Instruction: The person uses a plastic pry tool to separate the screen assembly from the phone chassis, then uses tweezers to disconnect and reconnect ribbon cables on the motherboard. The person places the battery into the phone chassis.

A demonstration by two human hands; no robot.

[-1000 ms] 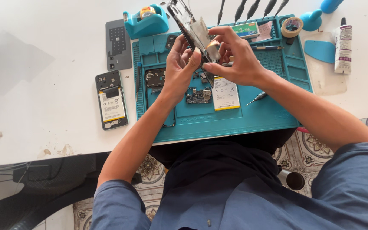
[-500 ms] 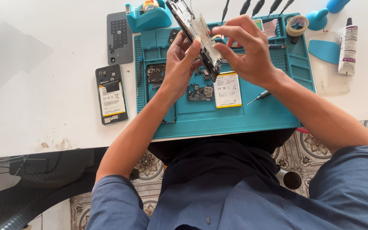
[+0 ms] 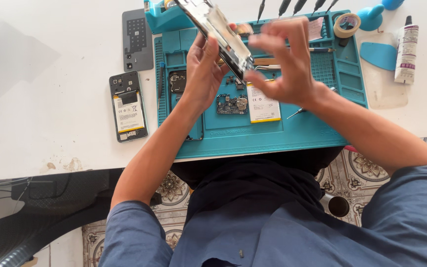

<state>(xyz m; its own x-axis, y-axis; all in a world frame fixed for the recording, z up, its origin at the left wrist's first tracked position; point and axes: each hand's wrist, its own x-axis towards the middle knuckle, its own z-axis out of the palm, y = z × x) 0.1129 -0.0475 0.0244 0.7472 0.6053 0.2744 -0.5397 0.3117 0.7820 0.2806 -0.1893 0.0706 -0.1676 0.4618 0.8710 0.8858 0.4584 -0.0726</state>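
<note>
Both hands are up over the teal work mat (image 3: 273,138) and the phone frame (image 3: 218,32) is riding between them, lifted clear of the surface and tilting steeply, its far end pointing toward the far left. The left hand (image 3: 201,74) is curling around the frame's near-left edge, thumb and fingers closing on it and carrying the weight. The right hand (image 3: 285,66) is sitting just right of the frame with fingers spread fairly wide; whether its fingertips are actually touching the frame I cannot tell, since motion is blurring them.

Here is where it is looking risky. The frame is hanging on what looks like one real grip, and a slip would be dropping it straight onto the loose circuit board (image 3: 232,104) and the white battery (image 3: 263,101) lying on the mat right beneath. A hard twist between the hands could also be bending the thin frame. The small screwdriver (image 3: 300,110) is lying near the right wrist, ready to be swept off by a forearm. Off the mat to the left, an opened phone (image 3: 128,106) and a grey back cover (image 3: 137,39) are lying well apart from the hands.
</note>
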